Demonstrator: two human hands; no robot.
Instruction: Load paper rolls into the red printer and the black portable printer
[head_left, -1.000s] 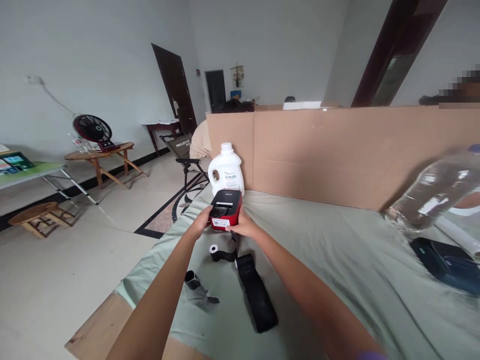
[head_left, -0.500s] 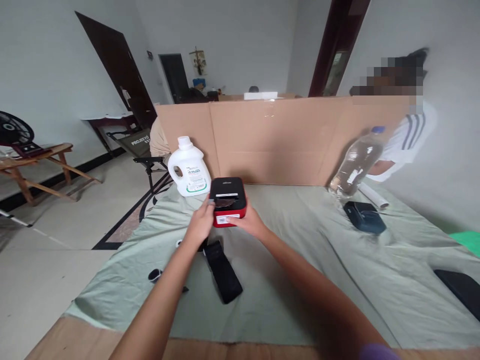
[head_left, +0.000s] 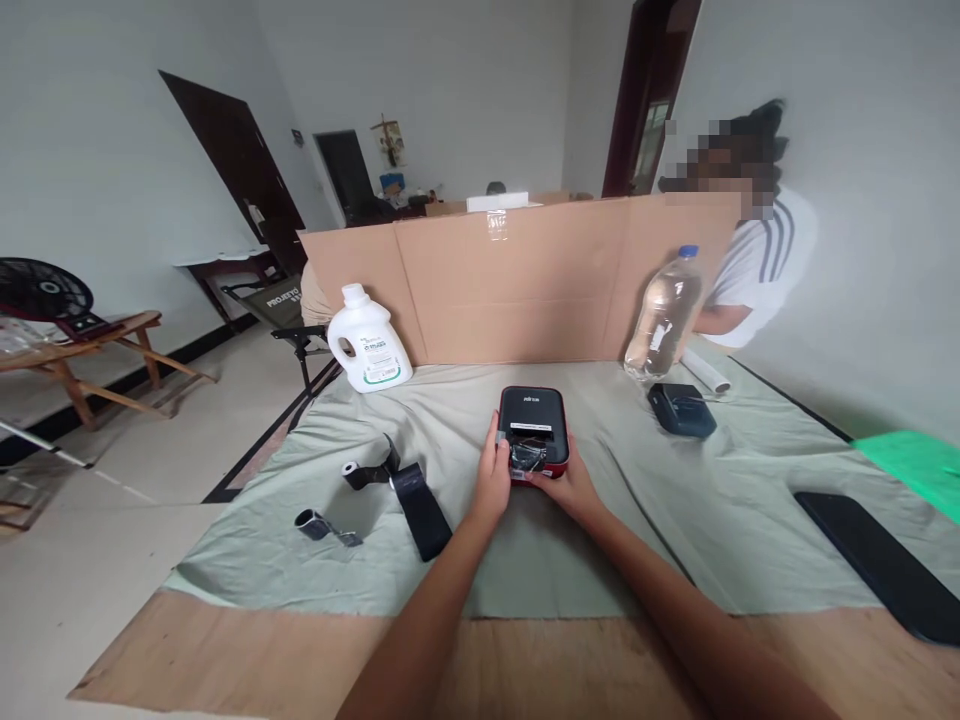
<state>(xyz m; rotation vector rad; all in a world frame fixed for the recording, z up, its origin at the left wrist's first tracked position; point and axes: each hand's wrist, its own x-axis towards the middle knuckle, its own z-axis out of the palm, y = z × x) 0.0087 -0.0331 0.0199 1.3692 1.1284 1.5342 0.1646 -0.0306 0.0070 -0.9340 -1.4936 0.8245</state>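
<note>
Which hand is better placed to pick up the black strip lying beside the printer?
Probably left: the left hand sits on the printer's side facing the black strip; the right hand is opposite.

The small printer (head_left: 533, 428) is a little box with a black top and red sides. It sits flat on the green cloth (head_left: 675, 500), near the middle, in front of the brown cardboard wall (head_left: 517, 280). Its top has a pale slot across it. At the near end something dark and shiny shows in an opening. The white jug (head_left: 367, 340) stands well apart from it.
</note>
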